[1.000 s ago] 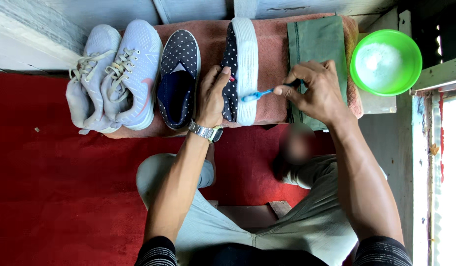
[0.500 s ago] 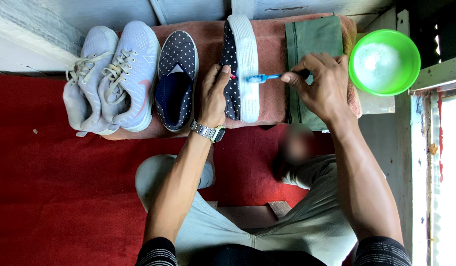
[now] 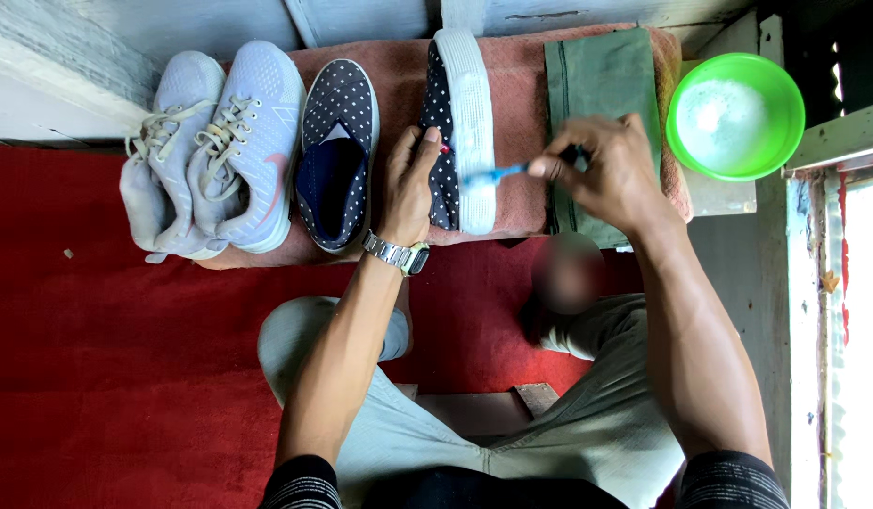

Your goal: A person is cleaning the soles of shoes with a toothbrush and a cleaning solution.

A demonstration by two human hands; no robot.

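My left hand (image 3: 410,184) presses on a navy polka-dot slip-on shoe (image 3: 457,123) that lies on its side, white sole facing right. My right hand (image 3: 601,170) grips a blue toothbrush (image 3: 493,174), and the brush head touches the lower part of that white sole. The shoe's mate (image 3: 334,151) lies upright just left of my left hand. All rest on a reddish-brown towel (image 3: 521,85).
A pair of pale lavender lace-up sneakers (image 3: 215,151) sits at the left end of the towel. A folded green cloth (image 3: 601,80) lies under my right hand. A green bowl (image 3: 735,115) of whitish soapy water stands at the right. Red carpet (image 3: 97,377) covers the floor.
My right hand has carried the toothbrush along the white sole, first up toward the far end, then back down toward me. My left hand stays on the shoe.
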